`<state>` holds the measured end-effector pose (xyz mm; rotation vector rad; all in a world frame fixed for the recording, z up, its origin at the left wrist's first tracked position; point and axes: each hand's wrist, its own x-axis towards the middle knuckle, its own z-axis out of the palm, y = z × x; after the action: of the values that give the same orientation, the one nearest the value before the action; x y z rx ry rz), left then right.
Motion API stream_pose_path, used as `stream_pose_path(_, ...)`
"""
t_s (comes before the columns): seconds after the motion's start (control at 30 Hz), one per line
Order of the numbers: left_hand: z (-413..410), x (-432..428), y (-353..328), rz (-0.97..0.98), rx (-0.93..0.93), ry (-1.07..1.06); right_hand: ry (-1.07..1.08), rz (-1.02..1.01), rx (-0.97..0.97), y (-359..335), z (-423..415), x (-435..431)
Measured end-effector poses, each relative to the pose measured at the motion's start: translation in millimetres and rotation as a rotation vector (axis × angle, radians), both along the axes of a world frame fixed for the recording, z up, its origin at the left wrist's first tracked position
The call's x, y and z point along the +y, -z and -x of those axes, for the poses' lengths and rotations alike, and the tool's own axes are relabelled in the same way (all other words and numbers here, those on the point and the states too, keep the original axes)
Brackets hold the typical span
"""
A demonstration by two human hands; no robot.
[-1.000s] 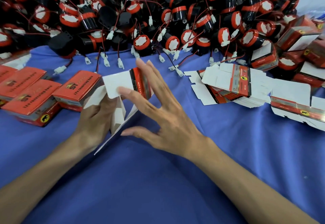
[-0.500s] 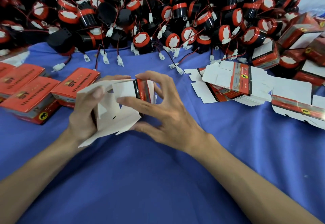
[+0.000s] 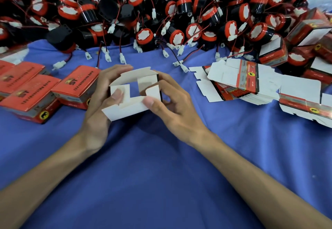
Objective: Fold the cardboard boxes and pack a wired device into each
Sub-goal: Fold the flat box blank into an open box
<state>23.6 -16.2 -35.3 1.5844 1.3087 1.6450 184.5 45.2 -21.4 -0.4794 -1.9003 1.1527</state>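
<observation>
A small cardboard box (image 3: 133, 92), white inside and red and black outside, is opened into a tube with its end flaps facing me; blue cloth shows through it. My left hand (image 3: 100, 106) grips its left side, thumb on the left flap. My right hand (image 3: 172, 106) holds the right side, thumb pressing the lower flap's edge. A big heap of black-and-red round wired devices (image 3: 161, 13) with white plugs fills the back of the table.
Several closed red boxes (image 3: 32, 92) lie at the left. A stack of flat unfolded box blanks (image 3: 239, 83) lies at the right, with more blanks and half-folded boxes (image 3: 305, 31) beyond. Blue cloth (image 3: 161, 175) covers the table in front of me.
The flat blank has been opened up into a square tube and turned so its open end faces me. Both hands closed in around it, thumbs now on the flaps.
</observation>
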Motion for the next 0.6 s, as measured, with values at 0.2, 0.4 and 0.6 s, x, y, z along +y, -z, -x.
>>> stream_pose_path(0.2,-7.1,-3.1,-5.0,-0.060,-0.077,-0.033,0.007,0.135,0.061,-2.9,5.0,-4.3)
stream_pose_path(0.4,-15.2,-7.0,-2.5,-0.068,0.146,-0.053,-0.010,0.189,0.120,3.2,5.6,-2.7)
stream_pose_path(0.6,-15.6,-6.8,-5.1,-0.131,0.264,-0.103,-0.047,0.139,0.119,2.8,3.8,-3.3)
